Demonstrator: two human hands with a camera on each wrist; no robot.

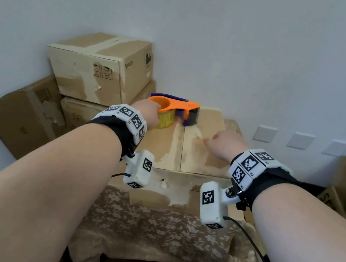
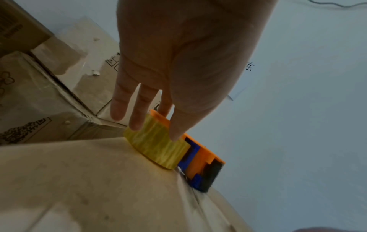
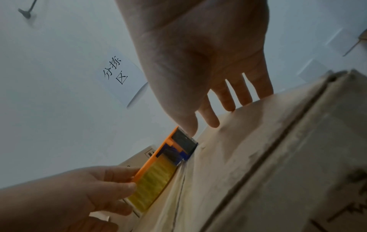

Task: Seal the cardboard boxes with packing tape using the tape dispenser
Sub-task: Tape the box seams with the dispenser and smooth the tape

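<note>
On the surface (image 1: 150,226) draped in a flowered cloth sits one cardboard box (image 1: 195,155), flaps closed. The right hand (image 1: 225,143) lies on its top with fingers straight. Farther, the left hand (image 1: 148,110) reaches one orange tape dispenser (image 1: 175,110) at the far edge, fingers extended, touching its yellow roll. Three boxes (image 1: 100,67) stack far left.
</note>
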